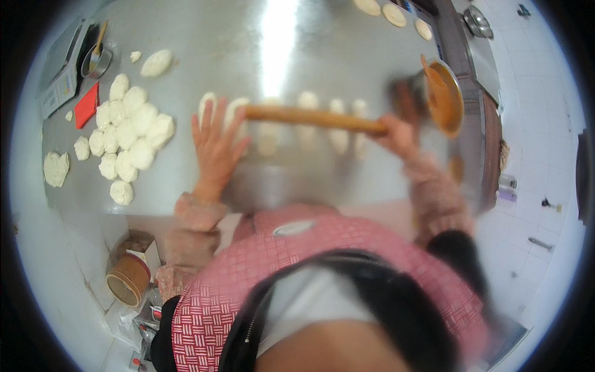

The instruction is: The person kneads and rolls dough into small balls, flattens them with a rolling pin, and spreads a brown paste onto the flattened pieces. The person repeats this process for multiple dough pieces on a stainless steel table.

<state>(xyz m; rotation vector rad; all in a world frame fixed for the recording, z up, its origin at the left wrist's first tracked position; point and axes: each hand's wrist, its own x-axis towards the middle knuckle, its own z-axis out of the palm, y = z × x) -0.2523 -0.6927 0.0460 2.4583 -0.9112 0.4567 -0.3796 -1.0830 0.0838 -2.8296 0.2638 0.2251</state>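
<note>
My right hand [399,137] grips one end of a wooden rolling pin [311,118], which lies crosswise over a row of elongated dough pieces [338,139] on the metal worktop [228,51]. Spread flat with its fingers apart, my left hand [214,151] is over the row's left end. Its fingers partly cover two dough pieces there, and the pin's other end is close to its index finger. Whether that hand touches the pin or the dough, I cannot tell. The middle pieces are blurred and partly hidden by the pin.
Left of my hands lies a cluster of dough balls [126,134], with a red flat piece [87,106], a metal cup [103,65] holding a brush and a scale [59,90] beyond. At right stands a bowl of orange paste [448,109]. Flattened dough pieces [394,15] lie far right.
</note>
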